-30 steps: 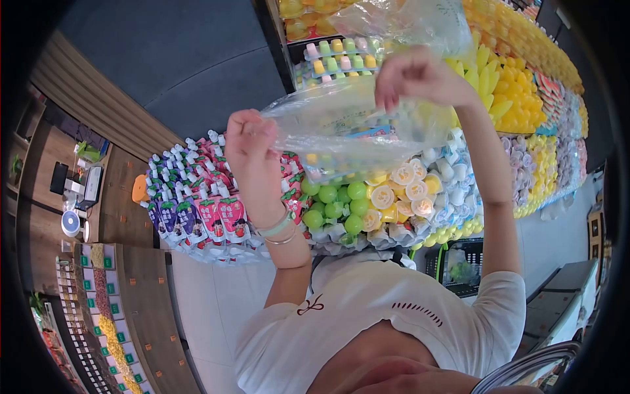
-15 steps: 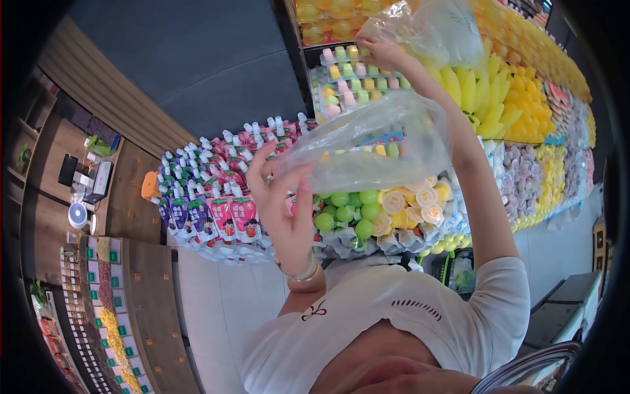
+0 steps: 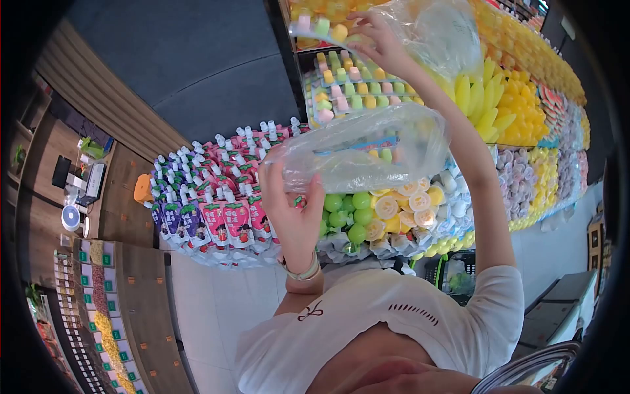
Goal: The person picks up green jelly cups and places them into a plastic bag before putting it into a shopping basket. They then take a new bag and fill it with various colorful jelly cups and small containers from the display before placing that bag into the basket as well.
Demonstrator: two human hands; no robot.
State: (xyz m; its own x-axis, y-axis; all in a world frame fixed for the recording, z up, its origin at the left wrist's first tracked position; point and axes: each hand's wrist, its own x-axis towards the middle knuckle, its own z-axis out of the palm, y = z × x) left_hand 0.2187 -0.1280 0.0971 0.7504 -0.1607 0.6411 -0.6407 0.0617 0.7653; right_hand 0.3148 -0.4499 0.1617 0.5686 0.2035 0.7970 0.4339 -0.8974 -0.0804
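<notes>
My left hand (image 3: 295,220), with a bracelet at the wrist, grips the end of a clear plastic bag (image 3: 367,167). The bag stretches out to the right over the display, and a blue-and-red label and pastel pieces show through it. Higher up, my right hand (image 3: 380,43) holds a clear plastic strip of pastel cups (image 3: 321,27) by its right end. Pink, green and orange pieces sit along the strip, which is raised and tilted above the stacked rows of pastel cups (image 3: 354,88). Another clear bag (image 3: 446,36) lies beside the right hand, over yellow goods.
Pink and purple spouted pouches (image 3: 226,220) stand to the left. Green balls (image 3: 348,213) and yellow-and-white cups (image 3: 400,210) lie near my body. Yellow banana-shaped packs (image 3: 476,95) are right of the right arm. A black basket (image 3: 453,272) is below the display's edge.
My right hand has lifted the strip of pastel cups off the stack, up and to the left. My left hand has shifted slightly, and the bag in it has flattened and tilted less.
</notes>
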